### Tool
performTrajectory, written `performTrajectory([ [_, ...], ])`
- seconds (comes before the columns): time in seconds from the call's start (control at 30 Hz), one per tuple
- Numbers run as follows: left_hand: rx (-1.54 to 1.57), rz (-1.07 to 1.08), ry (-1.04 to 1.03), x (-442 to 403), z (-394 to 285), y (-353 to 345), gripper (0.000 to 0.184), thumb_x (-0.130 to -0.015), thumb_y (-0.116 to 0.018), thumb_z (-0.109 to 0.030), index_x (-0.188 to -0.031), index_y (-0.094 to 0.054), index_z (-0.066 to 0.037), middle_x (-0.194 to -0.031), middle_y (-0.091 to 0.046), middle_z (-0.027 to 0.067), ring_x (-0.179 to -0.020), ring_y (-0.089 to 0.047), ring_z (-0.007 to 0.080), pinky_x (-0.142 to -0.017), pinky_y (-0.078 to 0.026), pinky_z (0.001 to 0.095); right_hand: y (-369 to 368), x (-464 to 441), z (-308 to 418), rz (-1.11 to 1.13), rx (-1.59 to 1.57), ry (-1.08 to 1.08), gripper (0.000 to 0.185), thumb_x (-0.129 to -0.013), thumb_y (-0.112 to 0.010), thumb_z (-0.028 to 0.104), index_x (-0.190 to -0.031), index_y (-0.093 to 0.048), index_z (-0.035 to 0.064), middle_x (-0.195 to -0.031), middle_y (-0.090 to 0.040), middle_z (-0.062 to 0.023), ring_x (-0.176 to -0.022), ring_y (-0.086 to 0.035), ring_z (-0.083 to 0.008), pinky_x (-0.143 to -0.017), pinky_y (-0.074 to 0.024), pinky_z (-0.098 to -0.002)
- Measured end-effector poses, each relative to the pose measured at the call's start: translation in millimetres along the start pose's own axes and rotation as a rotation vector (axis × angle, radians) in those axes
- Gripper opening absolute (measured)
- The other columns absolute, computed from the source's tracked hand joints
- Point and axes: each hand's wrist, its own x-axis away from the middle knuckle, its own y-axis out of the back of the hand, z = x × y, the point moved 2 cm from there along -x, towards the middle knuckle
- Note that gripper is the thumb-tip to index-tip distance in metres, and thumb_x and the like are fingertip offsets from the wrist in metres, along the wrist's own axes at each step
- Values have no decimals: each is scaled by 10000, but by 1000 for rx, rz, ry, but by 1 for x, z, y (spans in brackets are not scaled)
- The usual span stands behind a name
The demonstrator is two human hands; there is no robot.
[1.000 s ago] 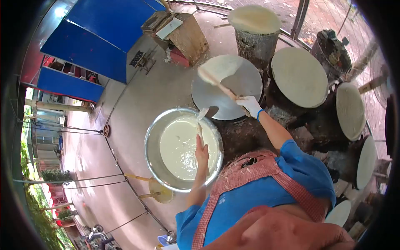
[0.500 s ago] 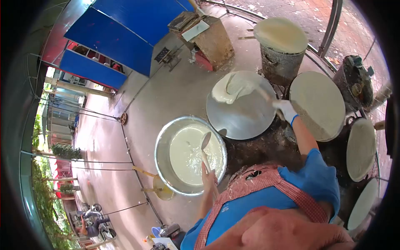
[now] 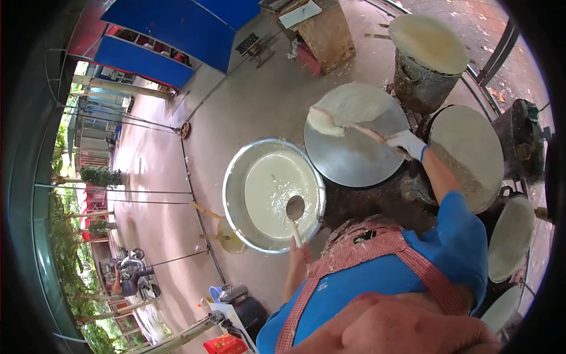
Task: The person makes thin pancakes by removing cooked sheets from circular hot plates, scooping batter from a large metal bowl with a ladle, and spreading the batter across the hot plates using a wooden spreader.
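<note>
My right hand (image 3: 407,143), in a white glove, is closed around the handle of a wooden spreader (image 3: 361,128). Its blade lies in pale batter (image 3: 326,123) at the far left of a round metal griddle (image 3: 348,159). A thin layer of batter covers the griddle's far part; the near part is bare metal. My left hand (image 3: 299,255) grips the pale handle of a ladle (image 3: 295,207). The ladle's bowl is over the near right of a large metal basin (image 3: 231,215) that holds white batter (image 3: 268,192).
Right of the griddle stand more round griddles (image 3: 471,159) coated with pale sheets. A drum-shaped stove (image 3: 421,85) bears another at the far right. A yellow strainer-like tool (image 3: 230,236) lies left of the basin. A box-like stand (image 3: 327,38) is at the back.
The spreader has swept left around the griddle, and the batter now forms a wider thin layer on its far side. The ladle's bowl has turned and shifted slightly. My view has tilted.
</note>
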Motion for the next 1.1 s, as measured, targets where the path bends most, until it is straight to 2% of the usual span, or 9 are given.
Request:
performTrajectory([
  [0.2,-72,-75,-57,20,-2,-6,616,-819,-484,-41,-1326,-180,-214,-564,-347,-31,-407,-329,60,-343,-243,200,28,13,-9,110,93,-50,160,-735,-620,178,-693,-608,25,-454,-484,-70,-286,-382,-141,-273,-254,-293],
  [0.23,-78,-86,-57,23,-2,-3,616,-819,-484,-41,-1326,-180,-214,-564,-347,-31,-407,-329,60,-343,-243,200,35,-47,-19,4,514,-263,185,-732,-606,150,-848,-659,16,-464,-503,-78,-262,-373,-140,-261,-251,-314],
  [0.33,-58,-129,-63,26,9,-1,577,-815,-505,-43,-1292,-221,-198,-563,-337,-36,-413,-335,59,-350,-246,201,11,-60,23,-56,-100,312,271,-728,-633,214,-883,-649,-9,-546,-525,-44,-418,-445,-104,-393,-364,-276],
  [0.57,131,-129,-33,27,23,13,460,-833,-499,-56,-1232,-294,-162,-587,-342,-30,-442,-340,65,-374,-274,211,25,18,9,237,242,-178,180,-703,-635,111,-844,-647,1,-511,-505,-55,-428,-466,-122,-387,-349,-273],
  [0.67,71,-140,-70,36,24,9,448,-838,-497,-63,-1228,-302,-162,-584,-342,-27,-438,-334,65,-375,-275,211,93,-123,-75,280,891,547,208,-708,-587,151,-851,-667,22,-505,-462,8,-416,-408,-80,-375,-316,-250],
  [0.8,90,-196,-34,31,42,27,450,-826,-508,-68,-1214,-309,-177,-556,-336,-33,-403,-311,57,-353,-248,205,3,-64,42,233,473,607,172,-742,-561,177,-783,-617,20,-583,-541,-110,-400,-461,-159,-352,-336,-308],
  [0.9,169,-154,-43,41,34,17,415,-819,-523,-73,-1177,-335,-167,-564,-334,-35,-412,-311,54,-353,-246,203,17,-58,20,389,528,-113,184,-724,-607,183,-808,-634,21,-526,-488,-54,-441,-478,-148,-397,-363,-326],
  [0.93,183,-162,-32,41,37,18,415,-819,-523,-73,-1177,-335,-167,-564,-334,-35,-412,-311,54,-353,-246,203,36,-50,0,443,643,289,163,-710,-623,180,-778,-636,33,-511,-482,-46,-438,-477,-138,-398,-362,-322],
  [1.1,234,-157,-9,41,51,21,377,-809,-543,-78,-1128,-350,-128,-579,-330,-36,-424,-317,55,-356,-248,200,79,-27,-9,237,596,-22,168,-647,-652,136,-694,-602,-17,-547,-525,-17,-500,-475,-110,-432,-369,-284],
])
